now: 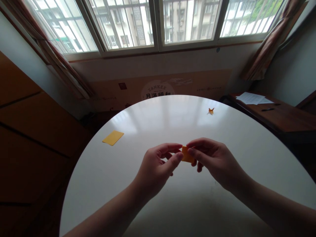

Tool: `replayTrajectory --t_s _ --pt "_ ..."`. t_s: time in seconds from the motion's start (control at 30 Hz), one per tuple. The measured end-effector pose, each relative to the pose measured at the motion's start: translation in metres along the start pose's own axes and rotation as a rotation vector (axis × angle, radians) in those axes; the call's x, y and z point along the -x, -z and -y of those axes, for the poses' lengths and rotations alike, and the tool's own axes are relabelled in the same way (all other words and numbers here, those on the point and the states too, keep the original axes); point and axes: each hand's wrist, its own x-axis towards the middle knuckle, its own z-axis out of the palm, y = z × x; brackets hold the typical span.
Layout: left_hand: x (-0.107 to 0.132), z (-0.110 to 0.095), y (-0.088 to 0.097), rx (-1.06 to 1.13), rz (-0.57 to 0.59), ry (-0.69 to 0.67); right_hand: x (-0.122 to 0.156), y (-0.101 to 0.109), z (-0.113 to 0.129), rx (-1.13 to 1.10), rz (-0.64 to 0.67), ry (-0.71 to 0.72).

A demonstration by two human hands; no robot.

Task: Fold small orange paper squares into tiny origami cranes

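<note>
Over the middle of a round white table (103, 171), both my hands pinch a small folded piece of orange paper (187, 155). My left hand (158, 168) grips its left edge between thumb and fingers. My right hand (212, 158) holds its right side, fingers closed on it. The paper hangs above the tabletop, partly hidden by my fingers.
A flat yellow sheet of paper (113, 137) lies on the table's left part. A small folded orange paper figure (210, 111) stands near the far right edge. A dark wooden desk (283, 115) with white papers (251, 98) and a pen (268, 109) is at right. Windows and curtains are behind.
</note>
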Motion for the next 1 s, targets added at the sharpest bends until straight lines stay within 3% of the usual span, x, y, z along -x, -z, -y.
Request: replayTrajectory --t_s 0.3,1.0 --pt "0.0018 0.0024 -0.0028 -0.207 -0.123 -0.332 -0.001 -0.0003 0.0047 -0.069 -0.053 0.017" --pt "0.0033 0.0026 -0.0006 -0.291 -0.131 -0.359 -0.0001 -0.0009 0.0039 -0.062 -0.046 0.006"
